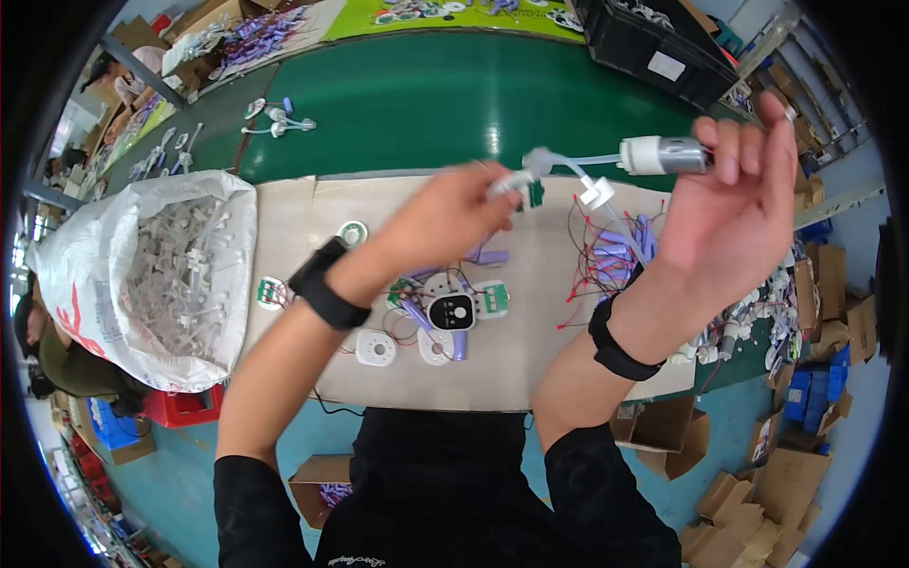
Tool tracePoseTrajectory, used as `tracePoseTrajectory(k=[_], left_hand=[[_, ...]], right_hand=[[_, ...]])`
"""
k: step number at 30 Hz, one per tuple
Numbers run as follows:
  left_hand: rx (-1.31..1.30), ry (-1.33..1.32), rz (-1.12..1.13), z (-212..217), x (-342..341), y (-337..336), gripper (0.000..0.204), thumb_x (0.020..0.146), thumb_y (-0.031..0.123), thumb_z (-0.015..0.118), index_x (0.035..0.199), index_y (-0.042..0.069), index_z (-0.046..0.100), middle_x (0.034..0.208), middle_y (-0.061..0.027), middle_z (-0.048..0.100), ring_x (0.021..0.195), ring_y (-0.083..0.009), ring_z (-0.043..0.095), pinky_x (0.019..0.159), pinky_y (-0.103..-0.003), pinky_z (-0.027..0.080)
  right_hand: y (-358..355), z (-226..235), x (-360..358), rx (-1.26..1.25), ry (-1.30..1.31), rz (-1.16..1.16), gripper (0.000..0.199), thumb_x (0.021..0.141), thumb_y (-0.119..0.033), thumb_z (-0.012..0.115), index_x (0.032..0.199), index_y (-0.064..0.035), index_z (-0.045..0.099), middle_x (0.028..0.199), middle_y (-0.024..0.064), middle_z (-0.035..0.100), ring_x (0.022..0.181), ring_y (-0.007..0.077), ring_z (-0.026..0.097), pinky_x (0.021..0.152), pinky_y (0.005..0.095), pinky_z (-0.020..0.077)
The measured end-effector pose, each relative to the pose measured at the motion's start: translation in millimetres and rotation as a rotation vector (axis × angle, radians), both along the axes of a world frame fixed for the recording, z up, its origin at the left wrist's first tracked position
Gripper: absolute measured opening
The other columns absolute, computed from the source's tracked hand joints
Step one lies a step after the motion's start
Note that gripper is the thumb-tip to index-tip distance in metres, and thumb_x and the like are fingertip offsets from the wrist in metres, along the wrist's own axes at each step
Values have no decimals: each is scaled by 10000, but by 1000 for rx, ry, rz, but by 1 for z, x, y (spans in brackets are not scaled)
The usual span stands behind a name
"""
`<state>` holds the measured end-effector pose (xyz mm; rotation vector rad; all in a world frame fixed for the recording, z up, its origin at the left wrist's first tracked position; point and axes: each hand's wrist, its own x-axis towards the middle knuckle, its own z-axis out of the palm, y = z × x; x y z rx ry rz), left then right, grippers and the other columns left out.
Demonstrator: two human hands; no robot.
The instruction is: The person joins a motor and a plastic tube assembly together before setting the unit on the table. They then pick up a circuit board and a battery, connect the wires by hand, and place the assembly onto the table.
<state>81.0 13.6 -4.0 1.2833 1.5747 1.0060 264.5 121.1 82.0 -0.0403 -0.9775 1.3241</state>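
Note:
My left hand is closed on a small white part with a green circuit board, held above the mat. My right hand is raised at the right, its fingers curled round the end of a small pump motor with a silver body and white head. From that head a clear tube runs left to a translucent fitting beside my left fingertips. A white square connector hangs on tubing below it. Underneath lie a black-faced module, white round covers and purple cylindrical cells.
A white sack of clear tube parts stands at the left. Purple cells with red wires lie right of centre. At the far right edge is a heap of white parts. A black bin stands at the back of the green table.

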Motion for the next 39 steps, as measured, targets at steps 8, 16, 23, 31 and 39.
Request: tracePoseTrajectory(k=[8, 16, 23, 31, 39], left_hand=[[51, -375, 256, 79, -80, 2, 231, 966, 67, 546, 1160, -53, 509, 1084, -120, 634, 955, -206, 693, 840, -326, 594], [260, -413, 388, 119, -113, 38, 218, 954, 57, 497, 1146, -44, 476, 1095, -126, 587, 968, -215, 673, 826, -387, 585], [310, -556, 562, 106, -142, 99, 255, 961, 3, 466, 1185, -104, 407, 1192, -230, 530, 1049, -324, 657, 903, -482, 577], [416, -653, 512, 117, -160, 149, 191, 961, -11, 424, 1128, -61, 502, 1048, -171, 580, 985, -294, 646, 877, -534, 575], [513, -693, 502, 229, -152, 168, 213, 987, 11, 401, 1182, -57, 452, 1049, -230, 518, 919, -361, 604, 847, -581, 575]], right_hand=[[24, -13, -10, -43, 152, -121, 238, 1021, -140, 502, 1152, 55, 544, 711, 8, 426, 663, 125, 415, 794, 355, 415], [69, -34, -82, -139, -155, -68, 253, 1004, -163, 564, 1144, 47, 583, 714, -13, 432, 644, 92, 397, 710, 282, 409], [93, -65, -119, -206, -252, -61, 248, 1007, -165, 571, 1130, 48, 601, 723, -10, 447, 639, 89, 396, 667, 261, 390], [106, -73, -115, -245, -258, -81, 237, 996, -160, 587, 1115, 44, 611, 734, -5, 462, 636, 89, 387, 663, 257, 382], [100, -50, -91, -170, -176, -70, 266, 1002, -180, 572, 1136, 48, 596, 736, -13, 425, 660, 92, 367, 718, 289, 383]])
